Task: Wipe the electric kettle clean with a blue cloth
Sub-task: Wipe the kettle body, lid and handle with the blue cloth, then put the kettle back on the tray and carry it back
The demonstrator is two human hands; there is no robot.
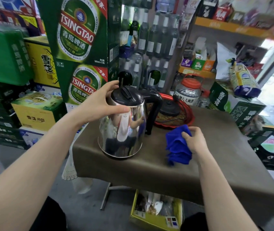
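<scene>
Head view: shiny steel electric kettle with black lid (123, 124) stands on brown-covered desk (216, 155).
Left hand (98, 104): fingers curled round the kettle's top.
Right hand (194, 140): fingers bunch crumpled blue cloth (177, 147), just right of the kettle, apart.
Next: cloth goes leftward.

kettle (121, 130): mirror-polished metal body, glossy black plastic lid and handle; blue cloth (177, 145): soft, matt, fuzzy fabric; table cover (216, 164): matt brown cloth; tray (189, 117): glossy red
</scene>
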